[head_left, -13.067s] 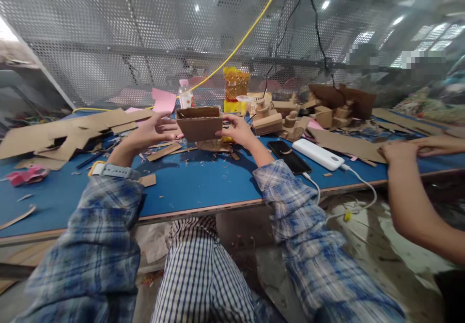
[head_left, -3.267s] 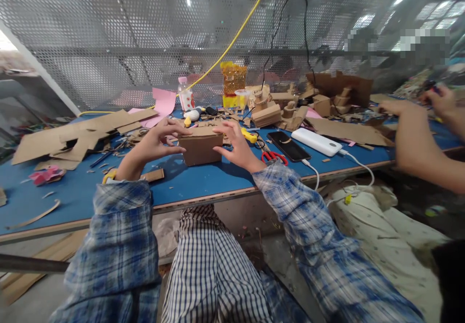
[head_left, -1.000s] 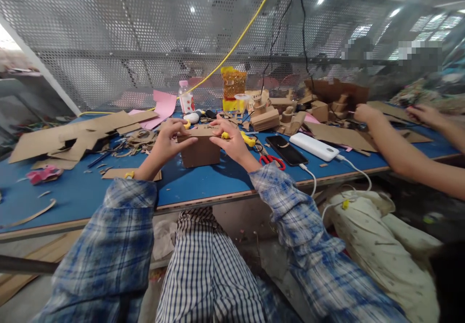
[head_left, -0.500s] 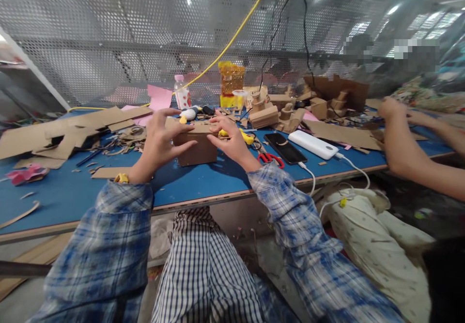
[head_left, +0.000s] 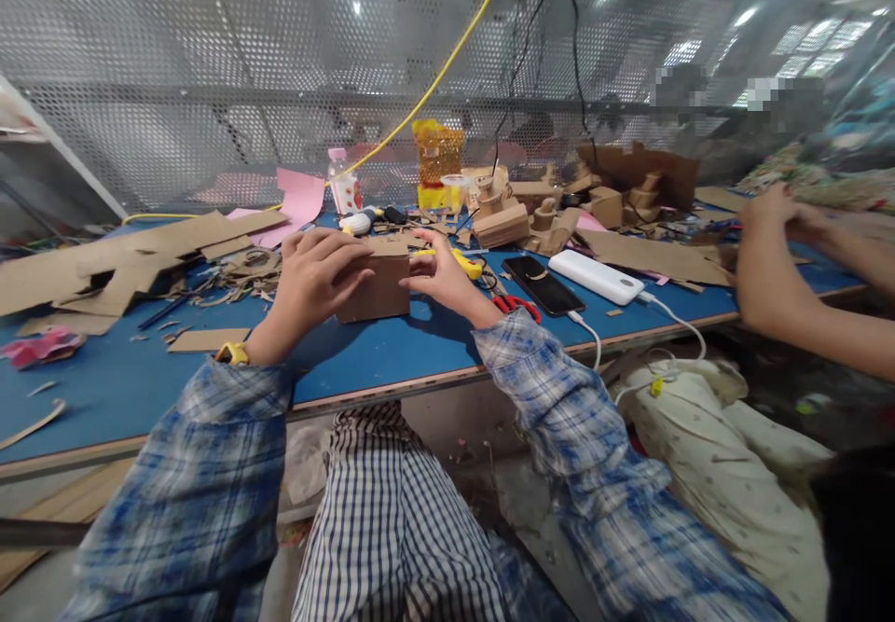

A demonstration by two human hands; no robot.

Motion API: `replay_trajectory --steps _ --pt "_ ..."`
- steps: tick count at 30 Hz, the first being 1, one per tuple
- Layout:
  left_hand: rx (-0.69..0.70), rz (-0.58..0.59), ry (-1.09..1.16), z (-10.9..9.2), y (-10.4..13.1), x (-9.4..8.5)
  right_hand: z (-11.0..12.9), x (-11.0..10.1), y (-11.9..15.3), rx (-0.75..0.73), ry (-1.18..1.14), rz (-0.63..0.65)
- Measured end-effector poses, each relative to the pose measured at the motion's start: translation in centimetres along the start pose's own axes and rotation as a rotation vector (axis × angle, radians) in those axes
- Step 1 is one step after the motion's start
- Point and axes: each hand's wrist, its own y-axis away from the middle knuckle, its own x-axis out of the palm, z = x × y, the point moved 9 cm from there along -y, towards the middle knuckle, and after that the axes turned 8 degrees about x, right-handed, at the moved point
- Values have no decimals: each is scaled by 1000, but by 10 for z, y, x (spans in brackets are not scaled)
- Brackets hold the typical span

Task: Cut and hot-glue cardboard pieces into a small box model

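Observation:
A small brown cardboard box (head_left: 381,288) sits on the blue tabletop in front of me. My left hand (head_left: 313,284) curves its fingers round the box's left side, covering that edge. On the opposite side, my right hand (head_left: 446,277) has its thumb and fingertips against the right edge. Between them the hands hold the box upright. Just behind my right hand lies a yellow-handled tool (head_left: 467,265), partly hidden. Red-handled scissors (head_left: 516,307) rest beside my right wrist.
A black phone (head_left: 543,284) and a white power bank (head_left: 596,276) with cables lie to the right. Cardboard sheets (head_left: 90,263) and scraps cover the left. A bottle (head_left: 344,184) stands behind. At far right, another person's arms (head_left: 776,268) reach over the table.
Both hands have come down and closed in on the box from its two sides. Before, their fingers were spread above and around it. The view has shifted slightly.

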Motion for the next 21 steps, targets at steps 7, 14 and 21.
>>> replay_trajectory --steps 7,14,21 --pt "7 -73 14 -10 -1 -8 65 0 41 -464 481 -376" --pt "-11 -169 160 -26 -6 -19 70 19 53 -538 778 -391" --pt "-99 -200 120 2 4 -29 63 11 42 -539 728 -321"
